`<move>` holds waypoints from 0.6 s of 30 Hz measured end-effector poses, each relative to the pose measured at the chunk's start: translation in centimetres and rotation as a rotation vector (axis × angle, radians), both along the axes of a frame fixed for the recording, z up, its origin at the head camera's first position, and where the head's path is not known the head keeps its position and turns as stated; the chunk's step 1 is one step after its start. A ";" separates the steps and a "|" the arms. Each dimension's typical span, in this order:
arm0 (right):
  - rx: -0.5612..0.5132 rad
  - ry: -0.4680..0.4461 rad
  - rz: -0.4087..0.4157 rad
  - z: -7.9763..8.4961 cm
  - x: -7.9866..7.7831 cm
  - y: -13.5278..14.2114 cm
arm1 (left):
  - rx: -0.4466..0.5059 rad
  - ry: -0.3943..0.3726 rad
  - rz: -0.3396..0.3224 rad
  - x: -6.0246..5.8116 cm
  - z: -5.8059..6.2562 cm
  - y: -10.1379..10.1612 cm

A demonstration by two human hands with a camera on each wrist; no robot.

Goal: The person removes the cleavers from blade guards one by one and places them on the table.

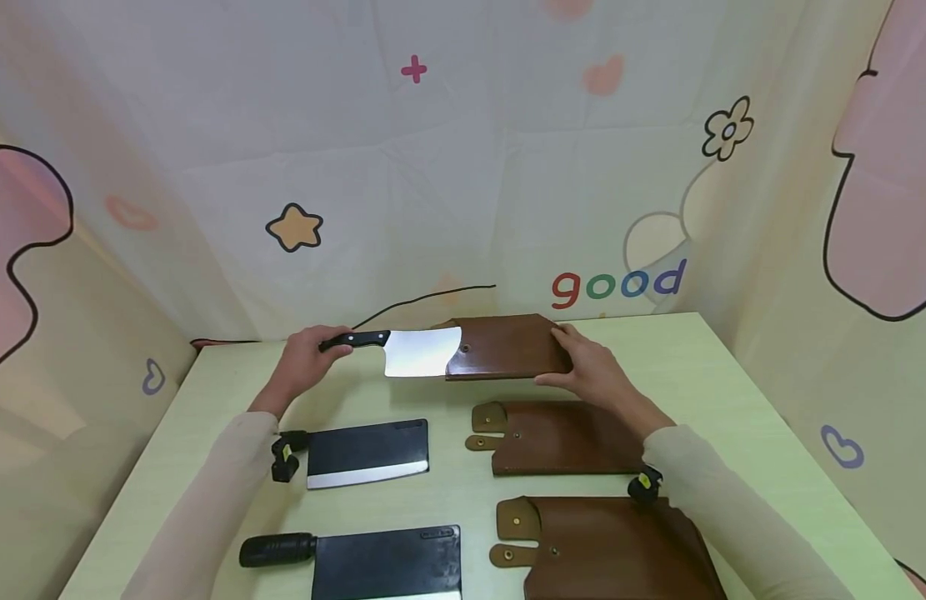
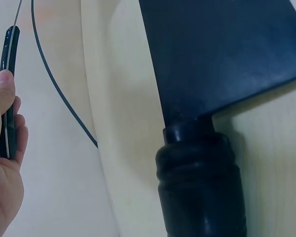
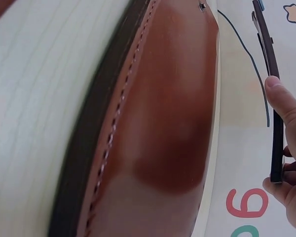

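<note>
Near the back of the table, my left hand (image 1: 303, 363) grips the black riveted handle (image 1: 361, 339) of a cleaver with a bright blade (image 1: 421, 352). In the left wrist view, the thumb lies along that handle (image 2: 8, 126). My right hand (image 1: 593, 371) holds the closed end of a brown leather sheath (image 1: 515, 346), thumb on one side and fingers on the other. The right wrist view shows this sheath (image 3: 271, 54) edge-on. The blade's far end meets the sheath's left end. I cannot tell whether it is inside or in front.
Two dark-bladed cleavers, one farther back (image 1: 368, 450) and one nearer (image 1: 387, 562), lie on the table's left half. Two more brown sheaths, a middle one (image 1: 560, 437) and a front one (image 1: 613, 550), lie on the right, flaps leftward. A printed curtain (image 1: 463, 192) hangs behind.
</note>
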State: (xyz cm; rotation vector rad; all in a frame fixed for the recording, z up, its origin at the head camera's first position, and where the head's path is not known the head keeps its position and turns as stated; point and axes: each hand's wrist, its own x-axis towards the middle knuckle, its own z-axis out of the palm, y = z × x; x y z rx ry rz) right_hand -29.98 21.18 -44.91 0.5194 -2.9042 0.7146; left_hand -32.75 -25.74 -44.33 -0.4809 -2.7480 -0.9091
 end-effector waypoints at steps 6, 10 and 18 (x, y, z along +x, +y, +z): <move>0.000 0.004 -0.003 0.1 0.2 0.6 | -0.003 -0.012 0.023 0.2 0.2 -0.4; 0.005 0.003 -0.008 0.0 0.3 1.0 | 0.001 -0.020 0.027 0.3 0.4 -0.5; 0.029 0.035 0.005 -0.4 0.3 1.6 | -0.008 -0.020 0.026 0.5 0.3 -1.0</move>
